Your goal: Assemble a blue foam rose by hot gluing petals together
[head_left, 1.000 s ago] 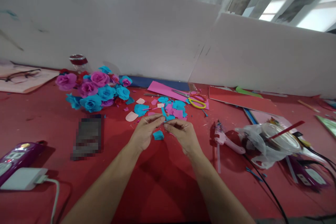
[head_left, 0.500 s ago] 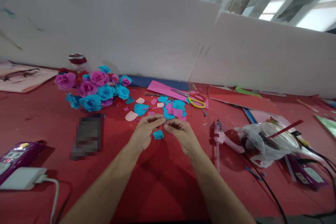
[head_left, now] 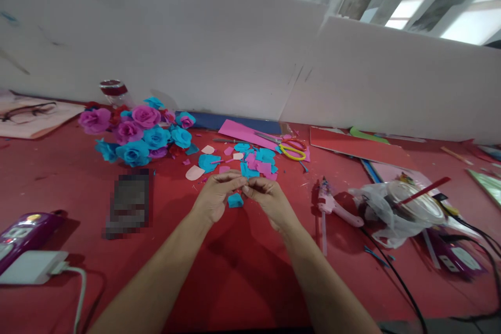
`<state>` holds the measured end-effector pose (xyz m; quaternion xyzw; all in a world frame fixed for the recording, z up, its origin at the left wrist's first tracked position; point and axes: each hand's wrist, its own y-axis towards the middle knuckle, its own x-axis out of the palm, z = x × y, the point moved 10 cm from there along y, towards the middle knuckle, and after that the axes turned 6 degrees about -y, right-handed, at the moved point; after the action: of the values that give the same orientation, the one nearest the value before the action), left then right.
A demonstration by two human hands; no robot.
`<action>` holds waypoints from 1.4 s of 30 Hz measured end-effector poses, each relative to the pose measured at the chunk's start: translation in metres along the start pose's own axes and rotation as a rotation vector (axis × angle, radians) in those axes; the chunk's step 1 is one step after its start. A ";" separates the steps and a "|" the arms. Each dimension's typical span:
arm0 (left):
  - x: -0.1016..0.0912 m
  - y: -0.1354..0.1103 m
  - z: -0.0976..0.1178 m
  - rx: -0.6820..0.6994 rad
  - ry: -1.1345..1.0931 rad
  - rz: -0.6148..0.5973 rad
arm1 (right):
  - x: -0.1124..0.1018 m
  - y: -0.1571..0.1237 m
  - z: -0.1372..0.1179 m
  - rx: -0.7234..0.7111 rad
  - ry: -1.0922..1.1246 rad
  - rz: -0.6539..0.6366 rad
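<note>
**Left hand (head_left: 215, 195) and right hand (head_left: 270, 198) meeting above a cluttered red counter (head_left: 235, 282)**

Each grip is drawn together, thumb against fingers, and the two sets of fingertips nearly meet; whatever lies between them is too small and hidden to tell. A blue scrap (head_left: 235, 200) lies on the counter just beside the left hand, on the near side of the fingertips. Immediately beyond the fingers spread blue and pink paper scraps (head_left: 264, 156), backed by scissors (head_left: 276, 140) resting on a pink sheet (head_left: 233, 129).

Surroundings, left: a bunch of paper flowers (head_left: 135, 152) stands far left, in front of a jar with a red lid (head_left: 113, 90); nearer lies a dark, pixelated object (head_left: 129, 201), and at the near left a purple power strip (head_left: 29, 229) with a white charger (head_left: 33, 266).

Surroundings, right: a pink glue gun (head_left: 327, 204) lies near the right forearm, and its black cord (head_left: 410, 297) runs to the near edge. Beyond it sits a plastic bag (head_left: 385, 219) beside a lidded container with a red stick.

Limits of movement: a white partition (head_left: 195, 47) closes the far side. Red surface extends between the forearms toward the person, and a narrower strip separates the right hand from the glue gun.
</note>
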<state>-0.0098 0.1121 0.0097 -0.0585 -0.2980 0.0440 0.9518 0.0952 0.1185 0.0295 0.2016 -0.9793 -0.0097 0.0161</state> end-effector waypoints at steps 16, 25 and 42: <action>-0.001 -0.002 0.003 0.010 0.010 0.038 | 0.001 -0.001 0.001 0.008 -0.021 0.009; 0.005 -0.003 0.003 -0.010 0.055 -0.015 | 0.005 0.000 0.002 -0.010 -0.019 -0.029; -0.006 -0.001 0.000 0.039 0.101 0.069 | -0.024 -0.004 -0.015 -0.116 -0.054 0.207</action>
<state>-0.0142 0.1108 0.0062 -0.0521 -0.2466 0.0794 0.9645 0.1196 0.1238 0.0436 0.0978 -0.9927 -0.0702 0.0022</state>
